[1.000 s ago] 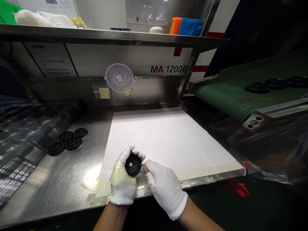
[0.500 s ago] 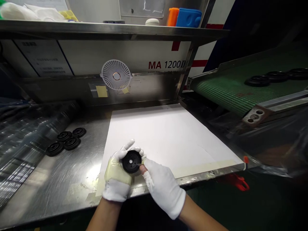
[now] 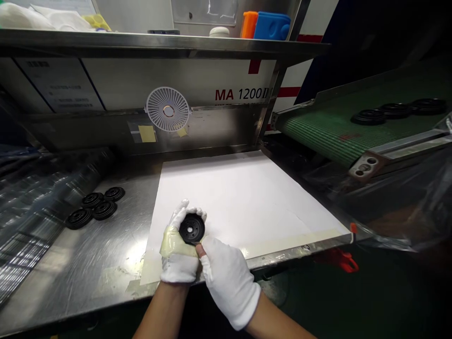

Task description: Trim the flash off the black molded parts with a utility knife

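My left hand (image 3: 179, 252), in a white glove with yellowish tape at the palm, is closed around a black round plastic part (image 3: 192, 229). The part has a centre hole and smaller holes around it; its hollow side faces up towards me. At its lower edge, my right hand (image 3: 226, 273) is pinched on a thin tool, mostly hidden by the fingers. A bare fingertip shows through the right glove. Both hands are over the front edge of a white sheet (image 3: 226, 197). Several similar black ridged parts (image 3: 105, 209) lie to the left on the metal table (image 3: 116, 240).
Clear plastic trays (image 3: 42, 202) stand at the left. A green conveyor belt (image 3: 328, 132) at the right carries black parts (image 3: 369, 117). A round fan (image 3: 168, 110) is at the back, beneath a metal shelf (image 3: 162, 42). Red-handled tool (image 3: 344, 261) hangs by the front edge.
The right hand has shifted from the part's right side to its lower edge. The left hand, with the part, has moved slightly up. The camera view has shifted a little.
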A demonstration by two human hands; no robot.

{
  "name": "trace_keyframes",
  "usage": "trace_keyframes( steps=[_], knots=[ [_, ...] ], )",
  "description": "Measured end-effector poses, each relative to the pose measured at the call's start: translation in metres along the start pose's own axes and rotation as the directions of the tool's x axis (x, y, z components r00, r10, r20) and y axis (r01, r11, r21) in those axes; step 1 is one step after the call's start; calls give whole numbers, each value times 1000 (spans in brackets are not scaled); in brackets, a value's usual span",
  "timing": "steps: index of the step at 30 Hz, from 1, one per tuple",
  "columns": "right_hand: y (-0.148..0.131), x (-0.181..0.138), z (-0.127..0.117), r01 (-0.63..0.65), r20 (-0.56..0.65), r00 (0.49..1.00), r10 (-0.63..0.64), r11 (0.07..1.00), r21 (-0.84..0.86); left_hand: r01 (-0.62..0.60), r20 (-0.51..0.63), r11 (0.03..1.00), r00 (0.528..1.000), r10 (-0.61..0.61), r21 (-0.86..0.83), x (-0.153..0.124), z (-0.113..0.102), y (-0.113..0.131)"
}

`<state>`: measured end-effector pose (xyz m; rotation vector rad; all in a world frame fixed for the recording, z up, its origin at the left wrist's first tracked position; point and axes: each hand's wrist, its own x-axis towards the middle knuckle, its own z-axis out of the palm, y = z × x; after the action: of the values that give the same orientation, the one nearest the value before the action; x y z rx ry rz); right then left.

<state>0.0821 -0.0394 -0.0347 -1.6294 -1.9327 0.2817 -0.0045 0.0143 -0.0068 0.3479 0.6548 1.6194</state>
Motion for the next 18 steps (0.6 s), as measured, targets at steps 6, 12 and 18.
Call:
trace_keyframes(
  steps=[6, 12, 18],
  knots=[
    [14, 6, -3, -31, -24, 999, 32, 999, 32, 239, 43, 970, 970, -241, 34, -4, -1, 11],
    [11, 2, 4, -53, -33, 998, 55, 998, 38, 113, 9, 991, 994, -113, -69, 2, 6, -1],
    [4, 0, 5, -21, -22, 1000, 22, 999, 46, 90, 18, 996, 996, -91, 10, 2, -1, 0]
  ],
)
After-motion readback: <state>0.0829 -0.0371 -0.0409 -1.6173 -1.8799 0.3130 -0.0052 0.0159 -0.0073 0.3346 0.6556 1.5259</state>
